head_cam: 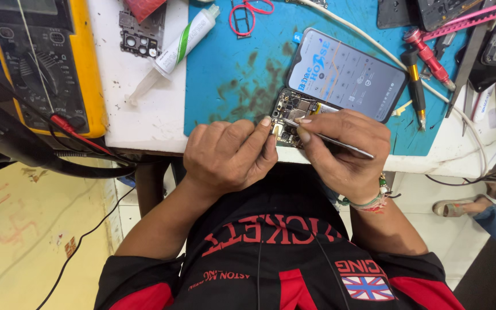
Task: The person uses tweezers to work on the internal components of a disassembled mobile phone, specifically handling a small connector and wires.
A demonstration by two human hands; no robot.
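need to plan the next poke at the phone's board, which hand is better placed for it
Right, likely. The right hand holds the metal tweezers, tip on the opened phone's board. The left hand only pinches and steadies the board's edge.

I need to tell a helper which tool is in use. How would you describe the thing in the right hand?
Start at the blue mat, then the lit phone near its front edge. Just below it, the right hand pinches slim metal tweezers, tips on the exposed circuit board. Unlike the red and yellow screwdrivers nearby, they are bare silver.
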